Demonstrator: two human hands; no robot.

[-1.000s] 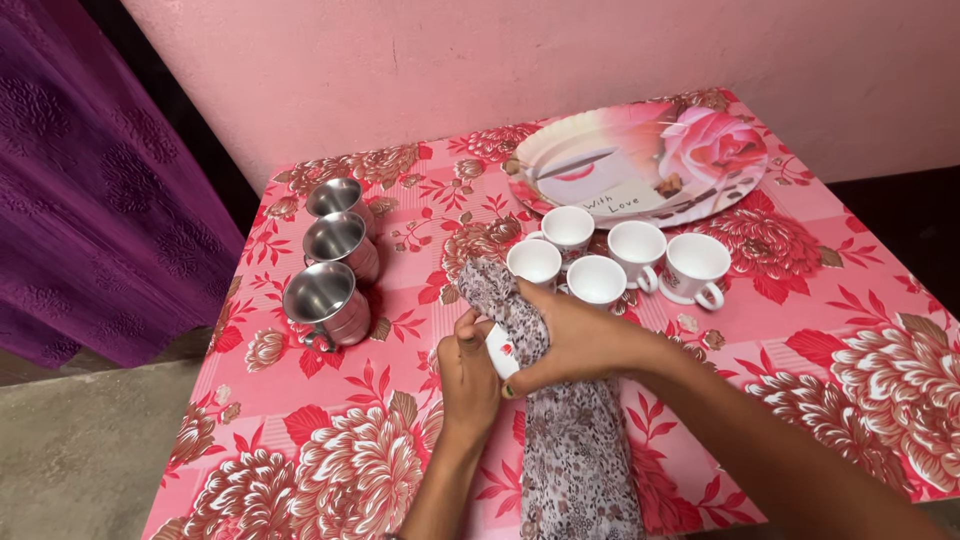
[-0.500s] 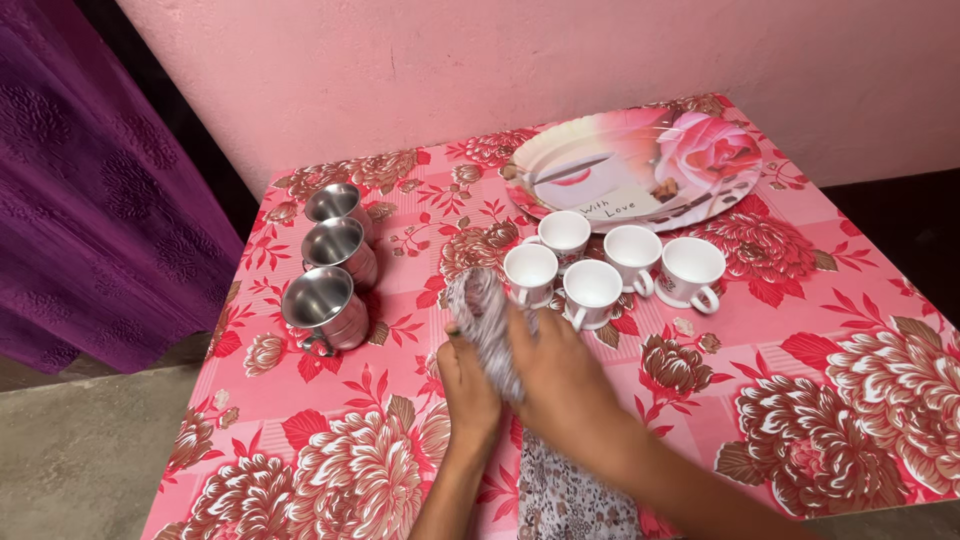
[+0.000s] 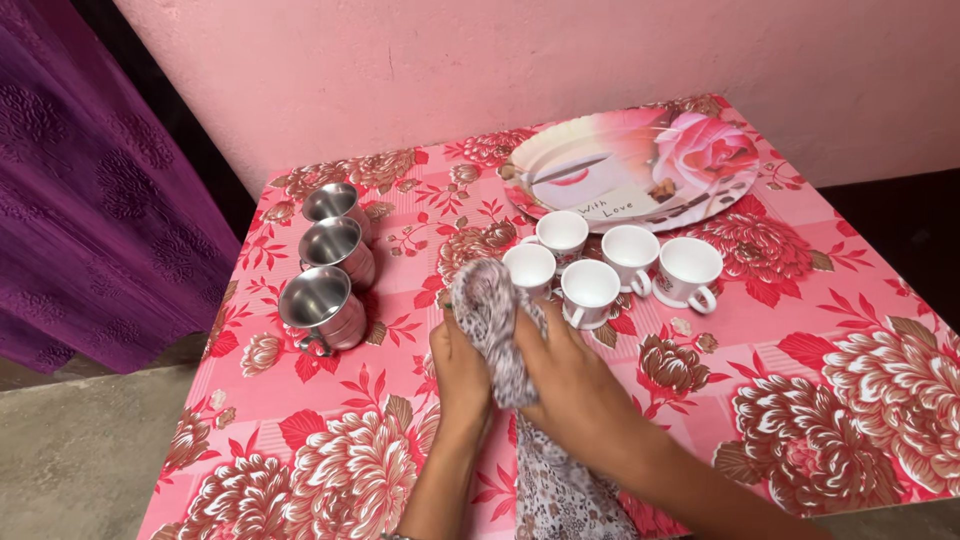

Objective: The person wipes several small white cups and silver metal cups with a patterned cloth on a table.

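Note:
My left hand [image 3: 461, 372] and my right hand [image 3: 572, 385] are pressed together over the middle of the table [image 3: 800, 300]. Between them is a bunched brown-and-white patterned cloth [image 3: 492, 315]. Its tail hangs down toward me, off the table's near edge. The cloth rises in a rounded lump above my fingers and wraps whatever is inside. A white cup seen there earlier is now hidden by cloth and hands. My right palm lies over the cloth. My left fingers grip it from the left side.
Several white cups [image 3: 590, 285] stand just behind my hands. A flowered oval tray [image 3: 640, 160] leans at the back against the pink wall [image 3: 500, 60]. Three steel mugs [image 3: 318, 300] stand in a row on the left. A purple curtain [image 3: 80, 200] hangs at far left.
The white cup that showed between my hands is now covered by the cloth. My right hand has slid over and around the bundle. Both hands have shifted slightly toward the cups.

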